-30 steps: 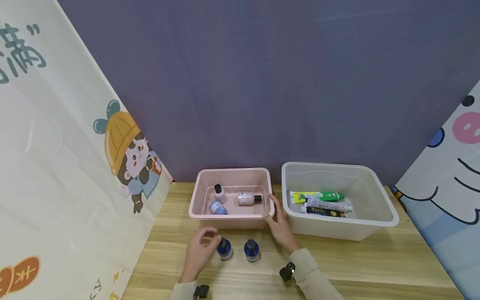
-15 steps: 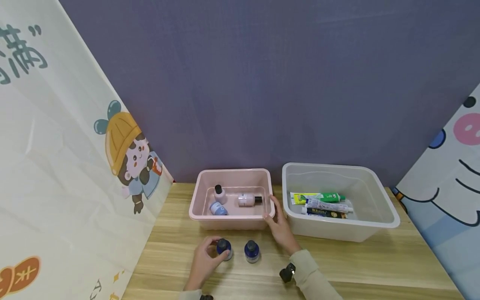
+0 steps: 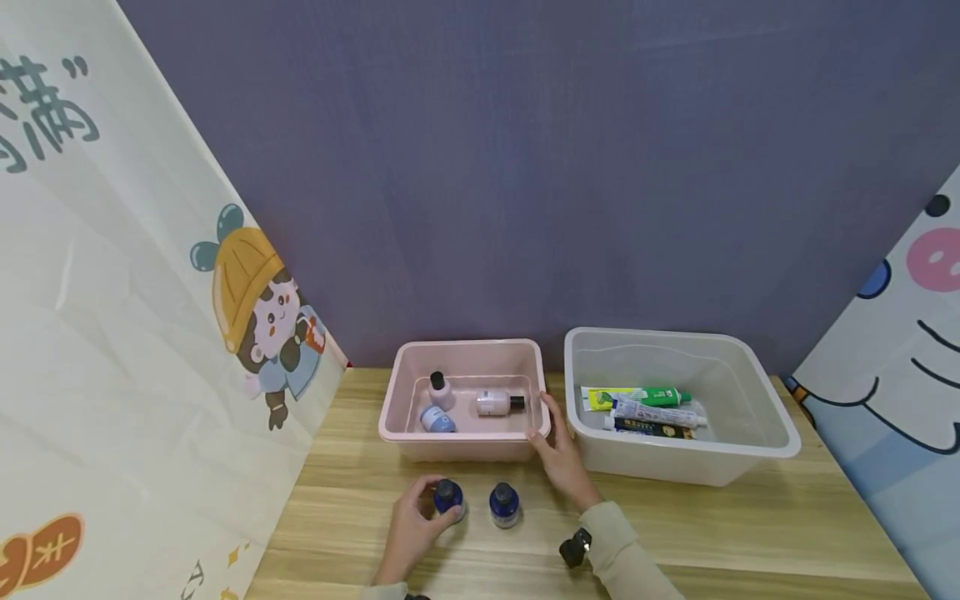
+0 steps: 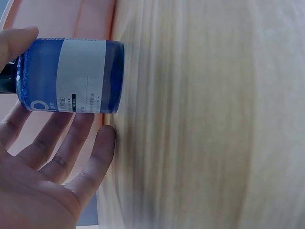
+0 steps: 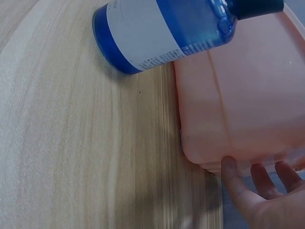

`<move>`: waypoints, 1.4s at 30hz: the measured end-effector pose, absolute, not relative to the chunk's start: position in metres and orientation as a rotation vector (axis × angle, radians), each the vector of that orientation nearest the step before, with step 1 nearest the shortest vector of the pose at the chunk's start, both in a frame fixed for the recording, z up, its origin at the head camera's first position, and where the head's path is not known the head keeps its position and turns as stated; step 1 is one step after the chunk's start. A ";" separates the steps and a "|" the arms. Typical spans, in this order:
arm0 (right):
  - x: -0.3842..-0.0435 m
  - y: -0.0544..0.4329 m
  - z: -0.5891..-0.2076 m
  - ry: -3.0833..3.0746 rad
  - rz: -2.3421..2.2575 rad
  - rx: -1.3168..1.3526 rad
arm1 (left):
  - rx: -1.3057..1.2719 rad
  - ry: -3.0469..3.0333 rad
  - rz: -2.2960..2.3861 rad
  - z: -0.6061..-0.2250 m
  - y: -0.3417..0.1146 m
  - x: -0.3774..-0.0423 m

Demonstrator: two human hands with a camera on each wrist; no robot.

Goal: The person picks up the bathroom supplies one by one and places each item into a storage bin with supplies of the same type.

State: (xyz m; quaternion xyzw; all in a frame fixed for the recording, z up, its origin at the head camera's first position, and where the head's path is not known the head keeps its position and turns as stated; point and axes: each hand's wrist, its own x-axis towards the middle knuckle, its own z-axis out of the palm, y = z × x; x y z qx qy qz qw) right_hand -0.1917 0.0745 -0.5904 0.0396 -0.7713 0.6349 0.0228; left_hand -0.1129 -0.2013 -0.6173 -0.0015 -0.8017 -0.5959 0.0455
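My left hand (image 3: 412, 527) holds a small blue bottle (image 3: 447, 495) with a dark cap, thumb on one side and fingers on the other. The left wrist view shows the same bottle (image 4: 81, 78) upright on the wood, its pale label facing the camera. A second blue bottle (image 3: 504, 505) stands just to the right. With thumb and fingers spread about its front right corner, my right hand (image 3: 564, 468) grips the pink plastic bin (image 3: 465, 436). Inside the bin are two pale bottles with black caps, one upright (image 3: 441, 393) and one lying (image 3: 495, 403), plus a light blue bottle (image 3: 437, 419).
A larger white bin (image 3: 675, 462) stands right of the pink one, holding several toothpaste tubes (image 3: 652, 409). Both bins sit at the back of the wooden table (image 3: 720, 525), against a dark blue wall (image 3: 480, 167). Printed white panels (image 3: 112, 333) flank the left and right sides.
My left hand has moved right and closed its thumb and fingers around the left blue bottle. The right hand stays at the pink bin's corner.
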 end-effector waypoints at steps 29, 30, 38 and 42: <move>-0.192 0.074 -0.589 -2.373 2.001 0.122 | -0.017 -2.483 -1.815 -0.620 -0.202 -0.114; -0.192 0.074 -0.589 -2.374 2.001 0.123 | -0.014 -2.490 -1.804 -0.619 -0.202 -0.115; -0.193 0.074 -0.590 -2.379 1.990 0.127 | 0.021 -2.550 -1.642 -0.614 -0.204 -0.117; -0.193 0.074 -0.591 -2.375 2.001 0.131 | 0.038 -2.533 -1.631 -0.611 -0.204 -0.118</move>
